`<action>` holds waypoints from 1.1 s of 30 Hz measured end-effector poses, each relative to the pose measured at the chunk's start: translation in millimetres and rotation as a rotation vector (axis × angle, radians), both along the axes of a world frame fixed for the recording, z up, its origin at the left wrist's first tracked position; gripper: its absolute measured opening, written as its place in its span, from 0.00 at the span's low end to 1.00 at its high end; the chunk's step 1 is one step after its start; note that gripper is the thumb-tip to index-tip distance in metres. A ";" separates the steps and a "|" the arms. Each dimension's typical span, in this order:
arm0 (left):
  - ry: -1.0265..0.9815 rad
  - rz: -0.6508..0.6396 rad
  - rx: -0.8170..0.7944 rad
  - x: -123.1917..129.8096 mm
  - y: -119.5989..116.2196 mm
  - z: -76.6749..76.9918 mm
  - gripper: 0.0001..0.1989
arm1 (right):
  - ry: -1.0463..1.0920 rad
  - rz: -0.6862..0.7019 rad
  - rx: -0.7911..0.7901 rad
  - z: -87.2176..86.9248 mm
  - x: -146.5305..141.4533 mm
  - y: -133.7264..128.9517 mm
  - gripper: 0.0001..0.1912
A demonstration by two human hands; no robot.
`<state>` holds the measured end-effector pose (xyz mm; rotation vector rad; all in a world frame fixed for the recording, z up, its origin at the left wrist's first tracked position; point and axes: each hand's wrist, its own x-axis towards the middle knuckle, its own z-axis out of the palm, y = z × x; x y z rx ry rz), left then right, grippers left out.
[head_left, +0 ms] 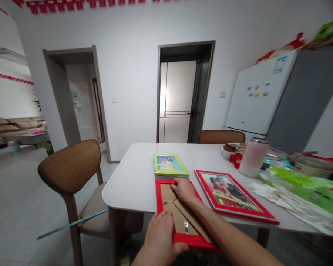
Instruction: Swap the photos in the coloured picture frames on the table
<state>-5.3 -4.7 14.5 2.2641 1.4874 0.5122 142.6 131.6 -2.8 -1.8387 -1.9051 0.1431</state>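
A red picture frame (158,194) lies face down at the table's near edge, its brown backing board (180,214) with a fold-out stand and metal clips (186,227) showing. My left hand (160,234) is closed around the frame's near left corner, thumb on the red border. Over the upper part of the backing rests my right hand (184,190), fingers curled together; what they pinch, if anything, is hidden. Just beyond lies a yellow-green frame (170,164) with a picture facing up. To the right, a second red frame (230,195) lies picture side up.
On the white table (127,177) stand a pink-white bottle (254,157), green packaging (308,188) and white cloth (283,201) at right. A wooden chair (72,166) is at left, with a patterned strip (72,223) across it. Another chair (221,136) stands behind.
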 end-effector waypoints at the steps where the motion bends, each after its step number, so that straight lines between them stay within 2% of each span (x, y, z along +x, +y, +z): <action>1: 0.002 0.001 0.003 0.4 -0.1 -0.8 0.34 | 0.005 -0.020 -0.001 -1.0 -1.0 1.5 0.10; 5: 0.005 0.011 -0.009 -1.6 -0.6 -3.3 0.36 | 0.042 -0.052 0.012 -1.4 -0.3 4.7 0.09; 9: 0.026 -0.023 -0.029 -1.0 -2.8 0.8 0.35 | 0.120 0.014 0.035 7.0 6.6 1.9 0.12; 14: 0.098 -0.188 -0.029 17.5 -2.9 3.6 0.33 | 0.246 0.120 0.064 22.8 33.4 -19.6 0.13; 16: 0.081 -0.212 -0.036 23.6 -1.4 1.1 0.32 | 0.426 0.118 0.051 26.3 50.6 -35.0 0.13; 19: -0.003 -0.148 -0.021 24.7 0.1 -0.3 0.32 | 0.869 -0.010 0.013 26.6 72.9 -61.9 0.13; 22: -0.215 -0.061 0.055 23.5 -0.2 6.4 0.31 | 1.244 -0.086 -0.005 20.7 73.1 -89.1 0.14; 24: -0.460 -0.007 0.132 27.9 -1.7 13.1 0.27 | 1.415 -0.011 -0.125 14.8 55.4 -105.1 0.15; 26: -0.723 0.056 0.191 37.7 -4.1 18.8 0.19 | 1.540 0.120 -0.360 9.8 27.8 -118.1 0.18; 27: -0.837 0.083 0.200 44.0 -5.2 21.0 0.16 | 1.615 0.170 -0.427 8.4 13.2 -123.1 0.19; 28: -0.937 0.101 0.194 50.5 -6.0 23.1 0.13 | 1.696 0.215 -0.406 7.9 0.2 -126.9 0.19; 30: -1.094 0.105 0.141 62.2 -5.8 28.3 0.10 | 1.818 0.290 -0.261 9.4 -15.9 -130.7 0.19; 33: -1.296 0.069 0.084 72.4 1.4 41.2 0.13 | 1.828 0.250 -0.043 15.1 -2.5 -126.5 0.20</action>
